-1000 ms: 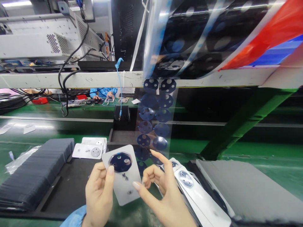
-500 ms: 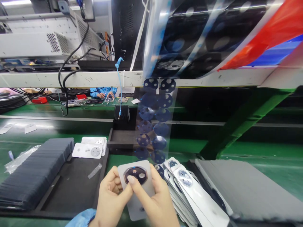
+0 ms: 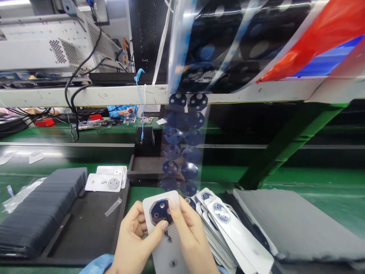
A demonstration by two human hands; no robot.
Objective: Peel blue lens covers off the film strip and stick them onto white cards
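A pale grey phone back cover (image 3: 167, 254) is held upright, tilted towards me, between my two hands. It bears an eight-sided dark camera panel (image 3: 157, 214) near its top, and dark lettering with a small logo lower down. My left hand (image 3: 137, 238) grips the left edge, its thumb at the panel's lower rim. My right hand (image 3: 194, 241) grips the right edge, its thumb pressing on the panel's upper right. Just behind hangs a clear film strip (image 3: 182, 144) carrying dark round stickers with holes. Right of my hands lies a fanned pile of similar covers (image 3: 242, 239).
A black tray (image 3: 88, 224) at left holds a row of dark thin sheets (image 3: 42, 213), two white covers (image 3: 99, 183) and a clear tape piece (image 3: 113, 207). A grey pad (image 3: 296, 224) lies right. A shelf rail (image 3: 114, 96) crosses ahead; a co-worker's hands (image 3: 128, 111) show beyond.
My right thumb has moved up to the camera panel's upper right, and my left thumb lies lower right. The lettering on the cover now shows. The view has shifted slightly.
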